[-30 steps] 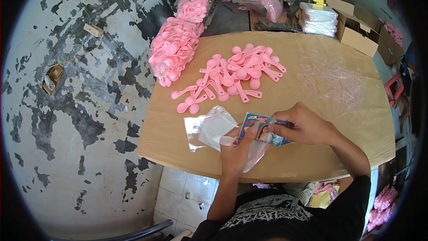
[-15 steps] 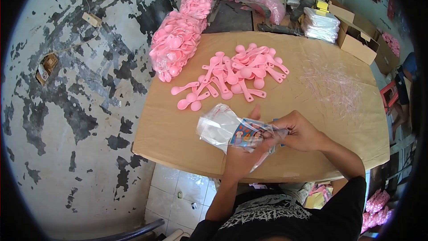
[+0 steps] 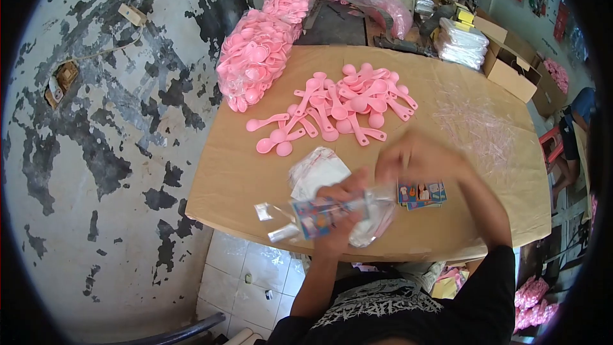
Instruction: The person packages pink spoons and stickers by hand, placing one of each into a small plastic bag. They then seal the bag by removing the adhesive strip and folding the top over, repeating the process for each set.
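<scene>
A small clear plastic bag (image 3: 274, 213) with a blue printed card (image 3: 317, 216) inside is in my left hand (image 3: 338, 233), whose fingers are closed around it near the table's front edge. My right hand (image 3: 418, 156) is raised just right of it, smeared by motion; whether its fingers hold anything does not show. Under and behind my left hand lies a stack of clear bags (image 3: 317, 167). Below my right hand lie several blue printed cards (image 3: 421, 195). Farther back is a loose heap of pink measuring spoons (image 3: 357, 99).
Large bags of pink spoons (image 3: 252, 57) stand at the table's back left. Thin clear plastic strips (image 3: 479, 128) lie at the right. Behind are stacked plastic packs (image 3: 461, 41) and an open cardboard box (image 3: 511, 73). A person (image 3: 571, 134) sits at far right.
My left hand has shifted left and down with the bagged card. My right hand has let go of it and moved up, so the cards and bags on the table are uncovered.
</scene>
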Demonstrator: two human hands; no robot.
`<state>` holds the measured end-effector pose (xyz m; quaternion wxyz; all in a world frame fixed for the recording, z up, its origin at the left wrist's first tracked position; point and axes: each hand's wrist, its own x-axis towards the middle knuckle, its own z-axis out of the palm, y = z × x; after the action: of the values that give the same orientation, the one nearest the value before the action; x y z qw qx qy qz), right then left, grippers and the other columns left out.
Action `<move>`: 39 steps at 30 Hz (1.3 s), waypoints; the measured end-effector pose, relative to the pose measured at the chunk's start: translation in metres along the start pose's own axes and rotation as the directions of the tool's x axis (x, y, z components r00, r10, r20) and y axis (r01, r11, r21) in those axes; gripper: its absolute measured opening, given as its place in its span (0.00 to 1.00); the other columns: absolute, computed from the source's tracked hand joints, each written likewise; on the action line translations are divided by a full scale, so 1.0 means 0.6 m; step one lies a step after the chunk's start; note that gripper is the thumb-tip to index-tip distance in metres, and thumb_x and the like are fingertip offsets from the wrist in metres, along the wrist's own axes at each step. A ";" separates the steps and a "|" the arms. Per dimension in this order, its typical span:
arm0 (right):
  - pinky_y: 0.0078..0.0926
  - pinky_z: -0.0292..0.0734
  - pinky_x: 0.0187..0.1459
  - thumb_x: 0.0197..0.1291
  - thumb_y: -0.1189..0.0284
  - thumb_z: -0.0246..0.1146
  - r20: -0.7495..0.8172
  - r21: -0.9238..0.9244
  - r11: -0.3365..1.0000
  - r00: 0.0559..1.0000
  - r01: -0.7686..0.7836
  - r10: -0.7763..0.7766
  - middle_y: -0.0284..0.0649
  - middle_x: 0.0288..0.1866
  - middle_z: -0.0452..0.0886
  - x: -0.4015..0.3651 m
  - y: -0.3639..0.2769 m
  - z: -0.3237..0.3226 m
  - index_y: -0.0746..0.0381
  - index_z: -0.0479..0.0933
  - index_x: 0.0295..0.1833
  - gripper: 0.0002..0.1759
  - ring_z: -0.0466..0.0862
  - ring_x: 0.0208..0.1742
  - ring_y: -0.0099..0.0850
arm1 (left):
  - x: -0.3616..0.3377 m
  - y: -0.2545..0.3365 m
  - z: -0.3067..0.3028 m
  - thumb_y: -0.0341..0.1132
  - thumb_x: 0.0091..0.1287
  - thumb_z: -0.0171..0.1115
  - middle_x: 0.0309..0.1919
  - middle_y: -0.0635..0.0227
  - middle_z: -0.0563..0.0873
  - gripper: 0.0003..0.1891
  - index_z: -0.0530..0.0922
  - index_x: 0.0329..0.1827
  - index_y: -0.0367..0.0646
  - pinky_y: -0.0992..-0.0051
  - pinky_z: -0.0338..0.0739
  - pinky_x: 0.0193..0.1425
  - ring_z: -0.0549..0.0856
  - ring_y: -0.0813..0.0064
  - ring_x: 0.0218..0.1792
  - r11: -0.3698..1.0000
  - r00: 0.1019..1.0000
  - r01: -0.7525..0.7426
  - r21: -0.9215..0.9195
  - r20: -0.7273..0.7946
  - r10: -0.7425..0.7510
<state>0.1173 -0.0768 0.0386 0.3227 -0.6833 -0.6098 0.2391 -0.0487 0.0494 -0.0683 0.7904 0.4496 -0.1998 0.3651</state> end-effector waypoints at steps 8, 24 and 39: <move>0.45 0.75 0.55 0.63 0.70 0.59 -0.555 -0.549 0.668 0.817 -0.502 0.158 0.53 0.47 0.83 0.005 0.267 -0.085 0.64 0.77 0.59 0.19 0.81 0.52 0.50 | 0.014 0.010 -0.034 0.31 0.67 0.62 0.68 0.57 0.73 0.28 0.64 0.69 0.47 0.47 0.57 0.77 0.67 0.46 0.71 0.999 0.968 0.027 0.024 -0.249 -0.021; 0.27 0.74 0.35 0.65 0.72 0.60 -0.141 0.011 0.991 0.982 0.130 -0.127 0.40 0.32 0.82 -0.030 -0.029 -0.029 0.67 0.78 0.43 0.08 0.80 0.30 0.28 | 0.017 0.014 -0.012 0.30 0.65 0.65 0.70 0.57 0.70 0.31 0.63 0.70 0.49 0.48 0.56 0.77 0.65 0.50 0.73 0.996 0.955 0.010 -0.088 -0.294 -0.036; 0.18 0.65 0.20 0.59 0.74 0.68 -0.510 -0.051 0.995 0.854 0.090 -0.103 0.35 0.24 0.82 -0.106 -0.128 -0.056 0.66 0.83 0.38 0.06 0.75 0.17 0.17 | 0.016 -0.002 0.071 0.50 0.53 0.77 0.76 0.53 0.58 0.57 0.47 0.79 0.42 0.56 0.54 0.79 0.60 0.58 0.75 0.954 0.928 0.174 -0.246 -0.283 -0.242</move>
<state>0.0803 -0.1409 0.1132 0.4760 -0.6949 -0.5385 0.0247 -0.0412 0.0164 -0.0408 0.8905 0.3165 -0.0627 0.3208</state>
